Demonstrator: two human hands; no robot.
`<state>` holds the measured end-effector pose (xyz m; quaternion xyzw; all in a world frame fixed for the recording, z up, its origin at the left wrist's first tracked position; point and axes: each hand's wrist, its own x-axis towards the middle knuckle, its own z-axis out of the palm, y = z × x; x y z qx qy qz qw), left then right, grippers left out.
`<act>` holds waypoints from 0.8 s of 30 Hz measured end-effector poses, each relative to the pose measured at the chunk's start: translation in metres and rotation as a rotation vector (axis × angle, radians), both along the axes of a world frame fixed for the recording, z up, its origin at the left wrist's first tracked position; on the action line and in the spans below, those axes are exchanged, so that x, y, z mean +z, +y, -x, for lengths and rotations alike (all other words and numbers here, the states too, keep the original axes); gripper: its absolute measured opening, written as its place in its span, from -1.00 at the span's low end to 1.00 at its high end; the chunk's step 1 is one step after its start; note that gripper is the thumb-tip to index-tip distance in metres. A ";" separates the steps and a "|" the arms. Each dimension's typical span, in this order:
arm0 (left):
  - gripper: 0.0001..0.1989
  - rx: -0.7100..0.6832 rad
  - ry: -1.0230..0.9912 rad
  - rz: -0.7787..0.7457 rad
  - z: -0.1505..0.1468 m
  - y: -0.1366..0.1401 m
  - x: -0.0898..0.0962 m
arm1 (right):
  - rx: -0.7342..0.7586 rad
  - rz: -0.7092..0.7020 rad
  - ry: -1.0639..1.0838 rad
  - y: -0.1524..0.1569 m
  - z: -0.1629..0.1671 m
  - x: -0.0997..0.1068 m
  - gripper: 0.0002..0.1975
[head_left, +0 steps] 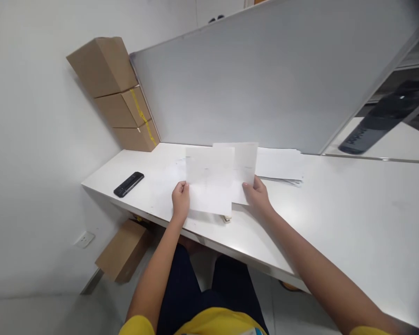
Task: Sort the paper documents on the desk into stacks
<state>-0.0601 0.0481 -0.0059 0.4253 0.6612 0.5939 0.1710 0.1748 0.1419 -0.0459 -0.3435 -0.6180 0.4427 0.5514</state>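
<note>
My left hand (pixel 180 199) pinches the left edge of a white sheet of paper (pixel 209 181), which has faint print on it. A second sheet of paper (pixel 245 160) is gripped at its right edge by my right hand (pixel 258 193), thumb on the front. Both sheets are raised above the desk, the left one overlapping the front of the right one. Below the lower edge of the left sheet, part of a small pale object, perhaps a stapler (pixel 226 218), shows; the sheet hides the rest. Behind my right hand lies a stack of papers (pixel 281 164).
A black phone (pixel 129 184) lies at the left of the white desk (pixel 352 223). Stacked cardboard boxes (pixel 108 70) stand at the back left corner against a grey partition (pixel 251 83). Another cardboard box (pixel 124 249) is below the desk. A dark bottle (pixel 377 121) appears beyond the partition.
</note>
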 end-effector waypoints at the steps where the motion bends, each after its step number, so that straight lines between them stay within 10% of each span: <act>1: -0.80 0.011 0.010 -0.007 -0.011 0.007 0.002 | 0.052 0.045 0.028 -0.003 0.002 0.003 -0.49; 8: -0.84 -0.125 -0.173 0.032 -0.057 0.027 0.018 | 0.198 0.313 0.204 -0.004 0.000 0.010 -0.45; 15: -0.75 -0.228 -0.071 -0.022 -0.040 -0.008 0.032 | 0.298 0.298 0.231 -0.009 -0.001 0.015 -0.51; 21: -0.38 -0.278 -0.197 -0.037 -0.062 -0.058 -0.025 | 0.255 0.316 0.394 -0.035 0.024 0.005 -0.60; 24: -0.38 -0.087 -0.233 -0.089 -0.087 -0.062 -0.046 | 0.403 0.326 0.336 -0.045 0.033 -0.007 -0.59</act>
